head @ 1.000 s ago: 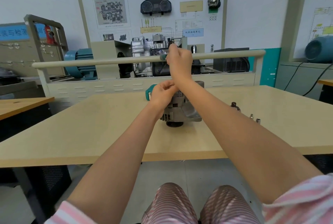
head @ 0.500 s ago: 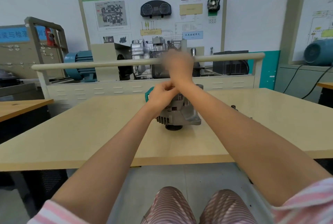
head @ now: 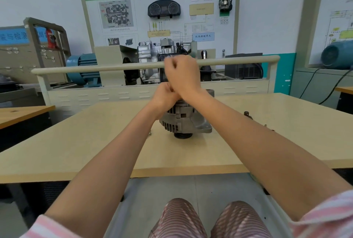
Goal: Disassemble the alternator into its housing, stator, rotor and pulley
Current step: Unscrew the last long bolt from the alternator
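desk: pale wood top
small metal parts: on desk, 3 o'clock
training board: wall, 12 o'clock
blue motor: 10 o'clock
cream rail: horizontal, beyond desk

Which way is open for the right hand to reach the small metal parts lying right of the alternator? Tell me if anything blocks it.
Probably yes. The right hand is raised above the alternator; bare table lies between it and the small parts. Whether it grips a tool is unclear.

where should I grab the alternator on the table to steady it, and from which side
Probably grip the alternator round its ribbed round body, from the left: it stands on its dark pulley, and a flat mounting lug juts from the right, spoiling a wrap there.
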Demonstrator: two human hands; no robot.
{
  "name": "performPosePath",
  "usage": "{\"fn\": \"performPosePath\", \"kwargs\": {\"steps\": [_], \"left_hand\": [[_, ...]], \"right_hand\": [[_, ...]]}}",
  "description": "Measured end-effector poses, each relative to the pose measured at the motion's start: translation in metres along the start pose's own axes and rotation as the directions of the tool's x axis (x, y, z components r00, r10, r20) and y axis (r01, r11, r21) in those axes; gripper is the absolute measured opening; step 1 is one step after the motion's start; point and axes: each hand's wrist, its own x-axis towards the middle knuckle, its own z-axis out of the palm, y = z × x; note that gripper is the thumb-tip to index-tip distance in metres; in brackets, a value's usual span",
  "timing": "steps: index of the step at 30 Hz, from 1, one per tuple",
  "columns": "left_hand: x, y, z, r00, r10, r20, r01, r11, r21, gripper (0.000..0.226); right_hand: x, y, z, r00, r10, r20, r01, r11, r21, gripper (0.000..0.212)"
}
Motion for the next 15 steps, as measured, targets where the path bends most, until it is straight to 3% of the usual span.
{"fn": "performPosePath", "kwargs": {"steps": [2,4,7,10,13,15], "left_hand": [[0.0,0.002,0.001,0.998,0.029,-0.052,-0.03,0.999,-0.031,0.02],[0.001,0.002,0.0,0.998,0.026,-0.052,-0.026,1.0,-0.009,0.021],[0.001,-0.002,-0.004,1.0,-0.015,0.021,0.016,0.998,-0.059,0.018],[0.0,-0.006,-0.002,0.995,-0.004,0.103,0.017,0.991,-0.131,0.014],[0.001,-0.007,-0.001,0.995,-0.015,0.1,0.031,0.985,-0.168,0.016],[0.004,-0.006,-0.002,0.995,-0.021,0.097,0.035,0.988,-0.152,0.016]], "right_hand": [[-0.008,-0.004,0.004,0.986,-0.151,0.07,0.166,0.882,-0.44,0.033],[-0.004,-0.004,-0.001,0.977,-0.163,0.136,0.212,0.792,-0.572,0.03],[0.01,0.004,-0.017,0.936,-0.181,0.302,0.303,0.851,-0.43,0.022],[0.025,0.015,-0.031,0.881,-0.169,0.442,0.302,0.92,-0.251,0.028],[0.037,0.022,-0.039,0.878,-0.102,0.468,0.279,0.904,-0.325,0.023],[0.039,0.024,-0.041,0.863,-0.023,0.504,0.277,0.857,-0.434,0.036]]}}
